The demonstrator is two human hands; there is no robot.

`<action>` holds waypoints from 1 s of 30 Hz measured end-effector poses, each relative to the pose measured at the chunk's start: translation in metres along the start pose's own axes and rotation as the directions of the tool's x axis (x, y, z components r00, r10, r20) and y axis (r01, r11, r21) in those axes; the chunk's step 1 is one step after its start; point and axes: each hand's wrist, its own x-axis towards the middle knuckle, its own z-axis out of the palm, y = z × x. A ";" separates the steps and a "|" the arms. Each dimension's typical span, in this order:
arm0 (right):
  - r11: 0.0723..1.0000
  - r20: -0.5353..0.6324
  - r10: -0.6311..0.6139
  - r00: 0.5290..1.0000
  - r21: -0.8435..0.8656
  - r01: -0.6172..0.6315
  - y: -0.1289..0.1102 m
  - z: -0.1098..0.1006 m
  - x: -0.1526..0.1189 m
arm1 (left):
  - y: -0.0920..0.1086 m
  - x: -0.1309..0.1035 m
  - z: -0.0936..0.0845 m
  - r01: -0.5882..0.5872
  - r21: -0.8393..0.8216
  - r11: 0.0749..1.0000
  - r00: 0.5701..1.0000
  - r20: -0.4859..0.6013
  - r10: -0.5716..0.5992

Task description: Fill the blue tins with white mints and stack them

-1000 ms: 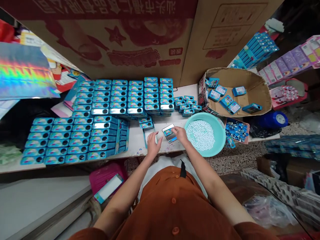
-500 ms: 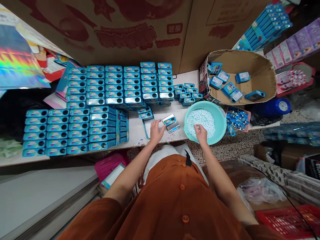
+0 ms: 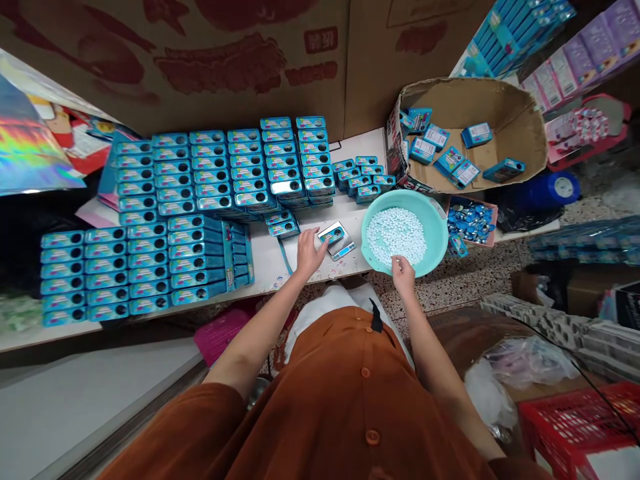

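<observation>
A small blue box (image 3: 331, 235) with a dark round spot lies on a silver digital scale (image 3: 344, 248). My left hand (image 3: 310, 253) is at the scale's left edge, fingers apart, holding nothing. My right hand (image 3: 402, 270) is over the near side of a turquoise basin (image 3: 440, 230) of small white pellets (image 3: 397, 233). Its fingers are pinched together, and what is between them is too small to make out.
Rows of blue boxes (image 3: 210, 180) fill the table's left and back. Behind stands a large carton (image 3: 370, 73). An open cardboard box (image 3: 520, 127) holds several blue boxes. Beside the basin, a pink tray (image 3: 493, 223) holds blue and silver pieces.
The view has shifted, so the table's things appear a little farther left. My right hand's fingers have closed into a pinch near the basin's near rim. The left hand remains beside the scale.
</observation>
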 end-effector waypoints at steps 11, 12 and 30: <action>0.999 0.043 -0.024 0.999 0.039 0.023 -0.026 0.009 0.008 | 0.026 0.022 0.034 -0.071 0.150 0.986 0.986 0.157 0.047; 0.999 0.053 -0.029 0.998 0.036 0.027 -0.028 0.009 0.007 | 0.030 0.024 0.035 -0.057 0.182 0.982 0.979 0.202 0.020; 0.997 0.120 -0.075 0.990 0.016 0.074 -0.038 0.025 0.005 | -0.056 -0.009 -0.077 0.023 0.415 0.910 0.978 0.179 -0.106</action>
